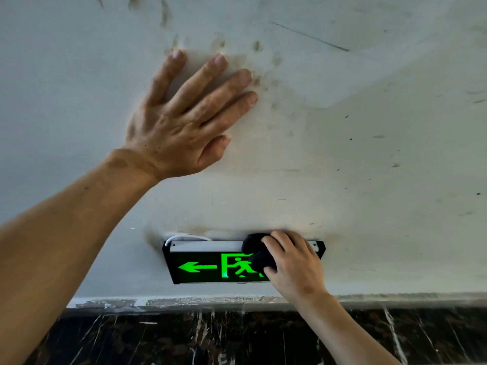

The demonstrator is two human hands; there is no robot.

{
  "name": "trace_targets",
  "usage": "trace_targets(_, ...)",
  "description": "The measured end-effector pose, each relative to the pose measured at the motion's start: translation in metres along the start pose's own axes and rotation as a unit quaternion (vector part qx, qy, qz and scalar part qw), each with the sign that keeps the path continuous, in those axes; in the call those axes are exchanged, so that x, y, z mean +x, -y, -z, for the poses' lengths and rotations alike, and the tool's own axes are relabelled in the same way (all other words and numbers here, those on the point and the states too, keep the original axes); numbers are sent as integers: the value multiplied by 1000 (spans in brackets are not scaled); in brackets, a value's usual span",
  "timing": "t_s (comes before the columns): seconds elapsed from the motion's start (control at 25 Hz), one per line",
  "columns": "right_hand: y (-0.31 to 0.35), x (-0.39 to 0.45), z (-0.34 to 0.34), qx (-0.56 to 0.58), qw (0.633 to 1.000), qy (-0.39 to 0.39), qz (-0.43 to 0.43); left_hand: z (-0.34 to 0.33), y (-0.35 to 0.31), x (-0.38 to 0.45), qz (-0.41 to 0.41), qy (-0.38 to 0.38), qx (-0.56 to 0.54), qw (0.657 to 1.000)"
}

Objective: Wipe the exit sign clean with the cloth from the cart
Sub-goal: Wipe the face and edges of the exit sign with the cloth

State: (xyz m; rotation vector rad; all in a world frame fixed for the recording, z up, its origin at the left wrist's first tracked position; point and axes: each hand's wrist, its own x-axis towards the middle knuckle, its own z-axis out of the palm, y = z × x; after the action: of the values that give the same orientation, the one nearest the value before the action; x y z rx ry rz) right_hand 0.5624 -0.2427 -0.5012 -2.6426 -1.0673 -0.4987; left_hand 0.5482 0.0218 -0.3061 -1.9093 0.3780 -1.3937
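A black exit sign [208,264] with a lit green arrow and running figure is mounted low on a white wall. My right hand [295,262] presses a dark bunched cloth [257,252] against the sign's right half, covering that end. The cloth overlaps the sign's pale top strip and part of the green figure. My left hand [184,117] lies flat on the wall above and to the left of the sign, fingers spread, holding nothing.
The white wall [369,154] is smudged with brown finger marks and dark scuffs. A white cable [184,237] loops out above the sign's left end. Below the sign runs a dark marble skirting [184,338] with white veins and a paint-flecked top edge.
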Motion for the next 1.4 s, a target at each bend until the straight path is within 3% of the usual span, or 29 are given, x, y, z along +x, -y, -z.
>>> trace_targets(0.24, -15, -4, 8, 14, 999, 23, -33, 0, 1, -1, -2, 0, -1, 1000)
trace_targets(0.88, -4, -29, 4, 67, 977, -25, -202, -1, 0, 0, -3, -10, 4, 1000)
trace_targets(1.0, -2, -73, -15, 105, 958, 75, -255, -1, -1, -1, 3, -11, 4, 1000)
trace_targets(1.08, 2, -101, -24, 161, 935, 87, -305, -1, -2, -2, 2, -12, 7, 1000)
trace_targets(1.24, -17, -110, -14, 258, 859, 24, -441, -3, 0, 0, -1, -14, 9, 1000)
trace_targets(1.4, -54, -92, 6, 311, 826, -68, -465, -2, 0, -1, -1, -11, 13, 1000)
